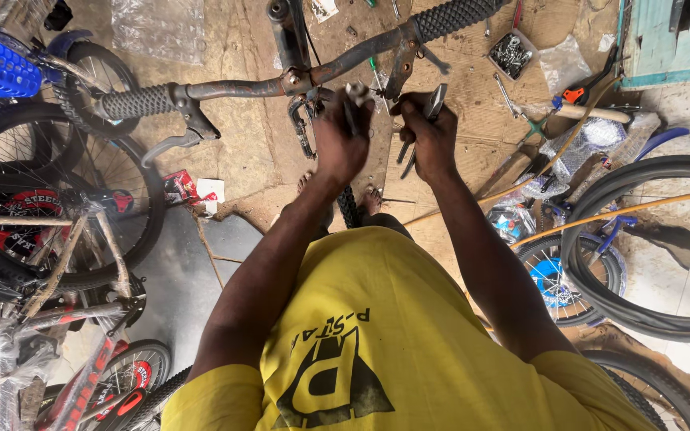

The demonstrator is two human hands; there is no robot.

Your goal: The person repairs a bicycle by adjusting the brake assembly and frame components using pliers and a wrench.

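Note:
A rusty bicycle handlebar (249,86) with black rubber grips runs across the top of the head view. My left hand (342,137) is closed on a small grey part near the stem, just under the bar. My right hand (429,134) grips metal pliers (423,128), their handles hanging down, close to the right brake lever mount (402,68). The two hands work side by side and almost touch. The left brake lever (176,142) hangs free. What the pliers' jaws bite on is hidden by my fingers.
Several small bicycles (49,239) stand packed at the left. Loose tyres (648,239) and a wheel lie at the right. A tray of bolts (510,54), hand tools and plastic bags are scattered on the cardboard floor ahead. My feet straddle the front tyre (348,206).

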